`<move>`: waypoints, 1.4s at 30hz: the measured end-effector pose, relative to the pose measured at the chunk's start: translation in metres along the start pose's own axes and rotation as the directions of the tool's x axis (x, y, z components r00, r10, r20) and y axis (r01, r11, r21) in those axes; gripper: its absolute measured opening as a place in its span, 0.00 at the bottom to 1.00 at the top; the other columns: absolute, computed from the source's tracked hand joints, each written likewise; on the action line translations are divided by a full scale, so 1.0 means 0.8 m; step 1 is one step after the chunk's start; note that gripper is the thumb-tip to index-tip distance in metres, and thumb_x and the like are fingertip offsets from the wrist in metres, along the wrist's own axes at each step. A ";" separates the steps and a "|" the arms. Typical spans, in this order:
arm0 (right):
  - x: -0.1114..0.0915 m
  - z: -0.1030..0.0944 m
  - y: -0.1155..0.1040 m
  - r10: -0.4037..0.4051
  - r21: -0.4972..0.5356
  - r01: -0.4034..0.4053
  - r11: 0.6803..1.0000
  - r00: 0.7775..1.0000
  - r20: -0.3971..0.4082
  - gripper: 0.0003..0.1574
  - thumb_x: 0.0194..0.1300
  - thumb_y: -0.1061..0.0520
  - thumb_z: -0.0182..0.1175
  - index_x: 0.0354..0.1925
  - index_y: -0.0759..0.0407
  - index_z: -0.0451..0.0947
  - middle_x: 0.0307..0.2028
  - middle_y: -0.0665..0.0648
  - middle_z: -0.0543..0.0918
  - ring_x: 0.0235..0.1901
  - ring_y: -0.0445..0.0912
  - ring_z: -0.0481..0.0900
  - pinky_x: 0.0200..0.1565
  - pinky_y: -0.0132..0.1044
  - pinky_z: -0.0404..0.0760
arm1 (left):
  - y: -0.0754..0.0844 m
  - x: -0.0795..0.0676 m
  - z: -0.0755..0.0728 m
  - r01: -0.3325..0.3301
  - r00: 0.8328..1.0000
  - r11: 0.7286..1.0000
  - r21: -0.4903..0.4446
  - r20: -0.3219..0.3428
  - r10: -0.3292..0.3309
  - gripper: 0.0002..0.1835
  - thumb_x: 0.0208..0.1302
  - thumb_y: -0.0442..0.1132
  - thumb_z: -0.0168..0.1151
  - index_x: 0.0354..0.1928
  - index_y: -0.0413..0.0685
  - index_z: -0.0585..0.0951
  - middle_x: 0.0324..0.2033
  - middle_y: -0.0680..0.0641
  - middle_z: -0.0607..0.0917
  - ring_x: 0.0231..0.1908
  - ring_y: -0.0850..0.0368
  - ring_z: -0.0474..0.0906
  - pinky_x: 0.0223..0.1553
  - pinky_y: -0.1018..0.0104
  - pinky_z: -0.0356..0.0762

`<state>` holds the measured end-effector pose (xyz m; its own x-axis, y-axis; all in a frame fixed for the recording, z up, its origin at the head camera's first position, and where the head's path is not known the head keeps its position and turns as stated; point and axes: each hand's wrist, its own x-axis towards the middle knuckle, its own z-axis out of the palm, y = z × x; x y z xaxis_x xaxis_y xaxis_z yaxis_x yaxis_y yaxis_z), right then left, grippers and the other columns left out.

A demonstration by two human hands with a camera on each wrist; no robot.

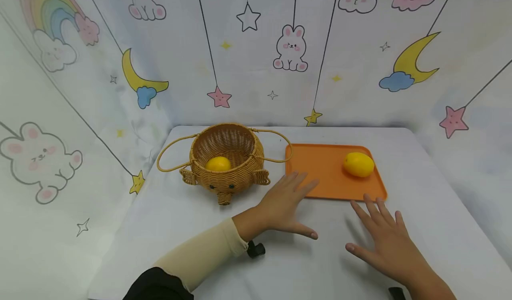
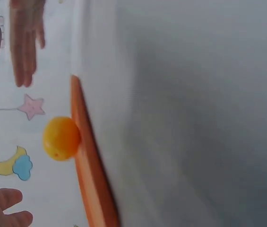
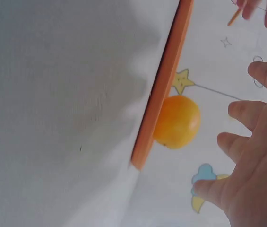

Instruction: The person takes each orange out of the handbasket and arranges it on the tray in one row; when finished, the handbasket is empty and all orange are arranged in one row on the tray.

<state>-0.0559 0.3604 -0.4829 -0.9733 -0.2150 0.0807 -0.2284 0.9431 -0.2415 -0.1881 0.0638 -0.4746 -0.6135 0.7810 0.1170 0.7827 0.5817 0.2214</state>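
Note:
A yellow lemon [image 1: 358,165] lies on the right part of an orange tray [image 1: 320,171]. My left hand [image 1: 282,204], fingers spread and holding nothing, overlaps the tray's near left corner in the head view. Just in front of the tray's near right corner is my right hand [image 1: 386,242], also spread and with nothing in it. To the left stands a wicker basket [image 1: 240,175] shaped like an animal's head, with a second yellow fruit [image 1: 218,164] inside. In the right wrist view the lemon [image 3: 177,122] shows beyond the tray edge, beside my right fingers [image 3: 249,113].
The basket has two looped handles, and its right handle [image 1: 280,134] reaches over the tray's left edge. Everything stands on a white table [image 1: 224,246]. Behind it hangs a cloth [image 1: 256,69] printed with rabbits, moons and stars.

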 end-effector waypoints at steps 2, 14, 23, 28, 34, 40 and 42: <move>-0.001 -0.003 0.001 0.005 0.003 -0.005 1.000 1.000 -0.004 0.67 0.65 0.22 0.66 0.87 0.46 0.50 0.86 0.64 0.44 0.83 0.70 0.39 0.70 0.82 0.31 | 0.004 0.025 -0.005 0.005 1.000 1.000 -0.013 0.003 -0.005 0.74 0.44 0.91 0.61 0.88 0.66 0.44 0.85 0.43 0.50 0.83 0.40 0.47 0.79 0.38 0.51; 0.003 -0.018 -0.010 -0.010 0.058 0.014 0.998 0.997 -0.073 0.66 0.65 0.28 0.69 0.88 0.42 0.47 0.86 0.60 0.43 0.84 0.62 0.34 0.73 0.75 0.26 | -0.022 0.184 0.023 0.221 0.974 0.959 -0.178 -0.008 -0.226 0.67 0.51 0.83 0.68 0.87 0.65 0.52 0.81 0.61 0.62 0.79 0.58 0.59 0.78 0.48 0.57; 0.009 -0.020 -0.015 0.035 0.076 -0.031 0.997 0.998 -0.045 0.67 0.65 0.26 0.68 0.88 0.42 0.47 0.86 0.60 0.44 0.84 0.64 0.36 0.73 0.75 0.26 | -0.011 0.221 0.040 0.267 0.955 0.911 -0.314 -0.038 -0.293 0.52 0.56 0.69 0.78 0.79 0.68 0.66 0.63 0.64 0.81 0.59 0.64 0.75 0.70 0.54 0.64; 0.002 -0.018 -0.014 0.042 0.097 -0.037 0.995 0.998 -0.050 0.67 0.64 0.27 0.70 0.87 0.42 0.49 0.86 0.62 0.47 0.84 0.66 0.39 0.73 0.78 0.30 | 0.004 0.233 0.050 0.299 0.941 0.922 -0.245 -0.086 -0.328 0.43 0.61 0.64 0.78 0.75 0.67 0.71 0.63 0.64 0.82 0.58 0.64 0.76 0.67 0.57 0.67; -0.011 -0.018 -0.010 0.058 0.090 -0.052 0.995 0.996 -0.062 0.67 0.64 0.27 0.70 0.87 0.43 0.49 0.85 0.63 0.49 0.83 0.67 0.41 0.72 0.79 0.31 | 0.014 0.237 0.059 0.277 0.945 0.926 -0.257 -0.102 -0.311 0.42 0.60 0.63 0.79 0.73 0.66 0.72 0.59 0.63 0.83 0.55 0.64 0.76 0.65 0.60 0.70; -0.023 -0.025 -0.001 0.099 0.066 -0.096 0.993 0.994 -0.046 0.67 0.65 0.25 0.68 0.87 0.45 0.49 0.85 0.63 0.47 0.83 0.67 0.40 0.72 0.79 0.30 | 0.025 0.236 0.046 0.228 0.953 0.899 -0.374 -0.103 -0.285 0.43 0.58 0.64 0.80 0.73 0.67 0.72 0.56 0.63 0.83 0.50 0.64 0.76 0.57 0.63 0.75; -0.027 -0.028 0.003 0.109 0.061 -0.106 0.993 0.993 -0.046 0.67 0.65 0.25 0.68 0.87 0.45 0.49 0.85 0.63 0.47 0.83 0.67 0.39 0.72 0.79 0.29 | 0.030 0.234 0.033 0.211 0.955 0.883 -0.420 -0.102 -0.277 0.44 0.56 0.64 0.81 0.73 0.69 0.72 0.55 0.63 0.83 0.49 0.65 0.77 0.55 0.62 0.75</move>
<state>-0.0352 0.3726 -0.4638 -0.9902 -0.0994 0.0986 -0.1253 0.9434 -0.3071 -0.2814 0.2301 -0.4727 -0.8135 0.5620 0.1492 0.5173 0.5824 0.6271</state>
